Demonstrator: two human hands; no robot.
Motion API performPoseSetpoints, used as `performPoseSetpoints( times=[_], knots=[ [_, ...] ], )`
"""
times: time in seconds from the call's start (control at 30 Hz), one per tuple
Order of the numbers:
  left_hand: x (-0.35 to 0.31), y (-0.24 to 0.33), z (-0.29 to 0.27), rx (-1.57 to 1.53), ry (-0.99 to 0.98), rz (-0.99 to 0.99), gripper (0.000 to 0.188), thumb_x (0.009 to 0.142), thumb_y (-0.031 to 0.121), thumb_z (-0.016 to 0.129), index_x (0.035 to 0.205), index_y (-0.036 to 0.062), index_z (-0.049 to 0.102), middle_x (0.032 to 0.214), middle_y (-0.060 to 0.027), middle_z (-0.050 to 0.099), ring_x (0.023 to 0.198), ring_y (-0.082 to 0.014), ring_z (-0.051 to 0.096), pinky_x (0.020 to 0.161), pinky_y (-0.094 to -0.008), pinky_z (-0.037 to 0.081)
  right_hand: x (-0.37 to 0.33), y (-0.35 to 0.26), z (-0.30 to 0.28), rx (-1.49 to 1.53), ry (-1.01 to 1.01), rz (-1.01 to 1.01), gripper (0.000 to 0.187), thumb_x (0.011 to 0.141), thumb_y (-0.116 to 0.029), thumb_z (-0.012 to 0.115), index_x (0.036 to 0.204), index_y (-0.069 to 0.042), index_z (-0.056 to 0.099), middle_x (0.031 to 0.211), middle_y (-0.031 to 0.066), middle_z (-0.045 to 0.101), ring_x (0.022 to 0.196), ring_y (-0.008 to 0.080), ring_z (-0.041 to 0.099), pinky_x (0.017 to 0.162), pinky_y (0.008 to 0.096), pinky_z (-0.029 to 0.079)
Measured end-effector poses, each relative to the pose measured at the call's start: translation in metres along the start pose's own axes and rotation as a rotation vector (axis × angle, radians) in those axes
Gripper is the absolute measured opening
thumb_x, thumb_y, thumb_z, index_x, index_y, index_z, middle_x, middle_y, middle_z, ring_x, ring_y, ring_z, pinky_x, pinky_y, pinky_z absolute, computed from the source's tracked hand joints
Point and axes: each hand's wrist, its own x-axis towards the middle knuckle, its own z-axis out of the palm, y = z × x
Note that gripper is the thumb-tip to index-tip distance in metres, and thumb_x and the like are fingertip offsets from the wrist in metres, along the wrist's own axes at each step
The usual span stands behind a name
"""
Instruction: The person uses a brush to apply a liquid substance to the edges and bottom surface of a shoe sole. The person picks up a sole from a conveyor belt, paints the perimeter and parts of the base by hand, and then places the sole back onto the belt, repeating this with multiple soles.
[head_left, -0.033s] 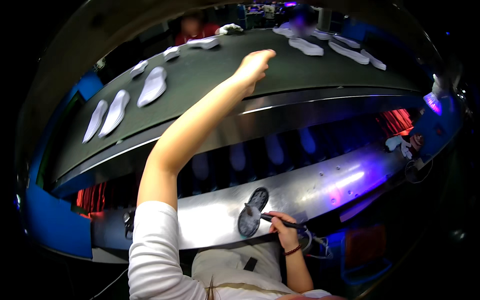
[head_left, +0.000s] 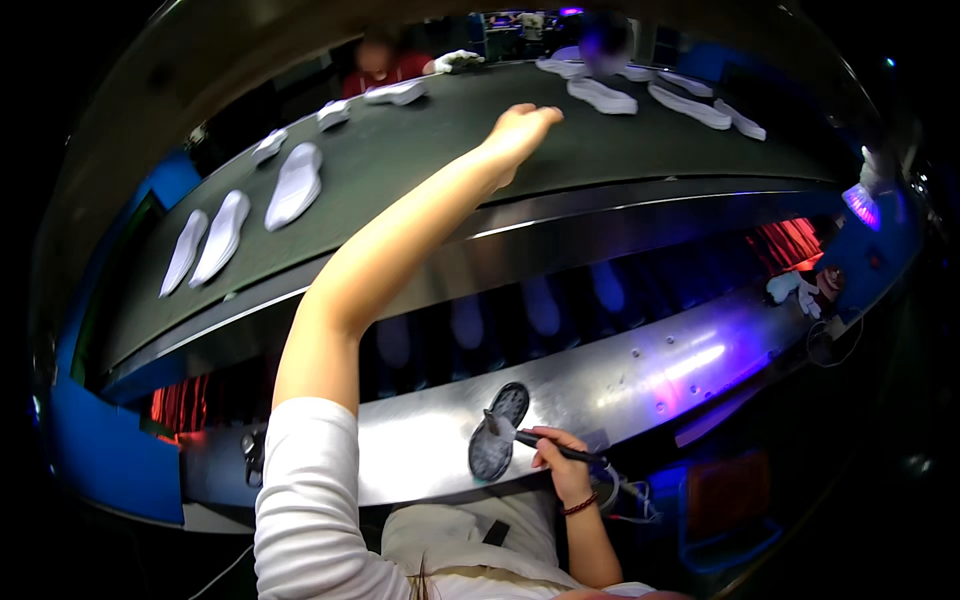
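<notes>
My left hand [head_left: 524, 130] is stretched out over a dark green conveyor belt [head_left: 400, 170]. Its fingers are partly blurred and reach toward a white shoe sole [head_left: 602, 96], without touching it; nothing shows in the hand. Low on the right, my right hand [head_left: 565, 468] is closed round a black-handled brush [head_left: 550, 445]. The brush's pale end rests over a dark shoe sole [head_left: 490, 462] that lies on the metal ledge [head_left: 410, 450] before me. A whitish film covers part of this dark sole.
Several other white soles lie along the belt, such as one at left [head_left: 295, 187]. Beneath the belt, dim soles [head_left: 541, 305] stand in a dark channel with red strips [head_left: 180, 405] at its end. Across the belt, a person's white-gloved hand [head_left: 457, 62] rests at the edge.
My left hand has moved slightly right, nearer the white sole. The white soles sit a little farther left in view. My right hand keeps hold of the brush over the dark sole.
</notes>
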Motion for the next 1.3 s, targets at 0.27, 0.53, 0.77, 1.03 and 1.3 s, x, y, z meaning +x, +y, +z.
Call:
performPoseSetpoints(
  times=[0.27, 0.53, 0.77, 1.03, 1.3],
  knots=[
    [0.183, -0.018, 0.141, 0.802, 0.198, 0.468, 0.073, 0.076, 0.037, 0.053, 0.135, 0.0103, 0.021, 0.137, -0.0170, 0.027, 0.123, -0.0408, 0.027, 0.100, -0.0446, 0.026, 0.006, -0.034, -0.050, 0.108, 0.214, 0.011, 0.020, 0.082, -0.004, 0.054, 0.101, 0.003, 0.057, 0.089, 0.0102, 0.062, 0.063, 0.0109, 0.056, 0.056, 0.0189, 0.042],
    [0.165, -0.024, 0.099, 1.306, -0.011, 0.562, 0.028, 0.084, 0.030, 0.047, 0.102, 0.0120, 0.058, 0.100, -0.0085, 0.059, 0.098, -0.0295, 0.050, 0.082, -0.0404, 0.041, -0.001, -0.065, -0.078, 0.133, 0.141, 0.141, 0.023, 0.080, -0.005, 0.058, 0.102, 0.004, 0.058, 0.090, 0.0104, 0.063, 0.069, 0.0127, 0.059, 0.063, 0.0208, 0.047],
    [-0.076, 0.012, -0.030, 0.832, 0.064, 0.442, 0.015, 0.075, 0.020, 0.063, 0.079, 0.0056, 0.062, 0.078, -0.0060, 0.060, 0.083, -0.0226, 0.050, 0.076, -0.0326, 0.040, 0.003, -0.101, -0.073, 0.073, 0.077, 0.131, 0.026, 0.075, 0.003, 0.057, 0.101, 0.004, 0.059, 0.086, 0.0081, 0.063, 0.067, 0.0093, 0.056, 0.061, 0.0184, 0.045],
    [-0.231, -0.044, -0.046, -0.854, 0.542, -0.086, 0.037, 0.074, 0.009, 0.057, 0.108, -0.0003, 0.046, 0.098, -0.0098, 0.055, 0.091, -0.0199, 0.053, 0.083, -0.0316, 0.043, 0.021, -0.153, -0.046, 0.159, -0.037, 0.006, 0.025, 0.074, 0.002, 0.058, 0.098, 0.006, 0.059, 0.099, 0.0144, 0.061, 0.092, 0.0195, 0.057, 0.089, 0.0285, 0.040],
    [-0.319, -0.084, 0.003, -1.459, -0.136, -0.173, 0.069, 0.075, 0.038, 0.057, 0.125, -0.0022, 0.033, 0.114, -0.0226, 0.050, 0.104, -0.0346, 0.052, 0.090, -0.0437, 0.042, 0.028, -0.168, -0.008, 0.272, -0.415, 0.048, 0.027, 0.076, 0.001, 0.052, 0.102, 0.007, 0.054, 0.105, 0.0219, 0.057, 0.098, 0.0283, 0.055, 0.091, 0.0365, 0.042]
  ],
)
